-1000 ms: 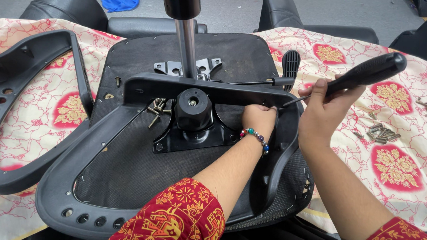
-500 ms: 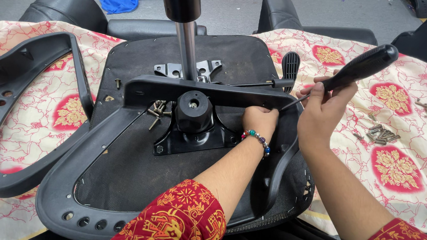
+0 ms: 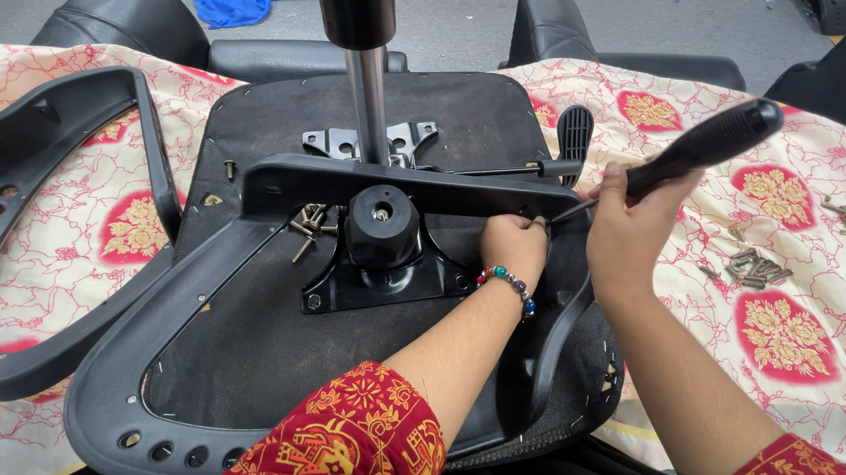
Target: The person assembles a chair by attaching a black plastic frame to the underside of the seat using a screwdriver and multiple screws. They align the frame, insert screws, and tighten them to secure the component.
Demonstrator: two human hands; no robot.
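Observation:
An upturned black office chair seat (image 3: 236,353) lies on a patterned cloth, with a black armrest frame (image 3: 417,186) across it and a metal mechanism plate (image 3: 385,280) bolted at its middle. My right hand (image 3: 632,222) grips a black-handled screwdriver (image 3: 707,143), its tip pointing down-left at the right end of the frame. My left hand (image 3: 514,244), with a beaded bracelet, pinches at the same spot by the screwdriver tip, fingers closed on something too small to see.
A chrome gas cylinder (image 3: 364,85) stands up from the seat. Loose screws (image 3: 307,221) lie by the plate, more screws (image 3: 754,263) on the cloth at right. A second black armrest loop (image 3: 6,238) lies at left. Black chair parts sit behind.
My right hand has tilted the screwdriver handle slightly, lowering and shifting it a little. My left hand stays at the frame's right end.

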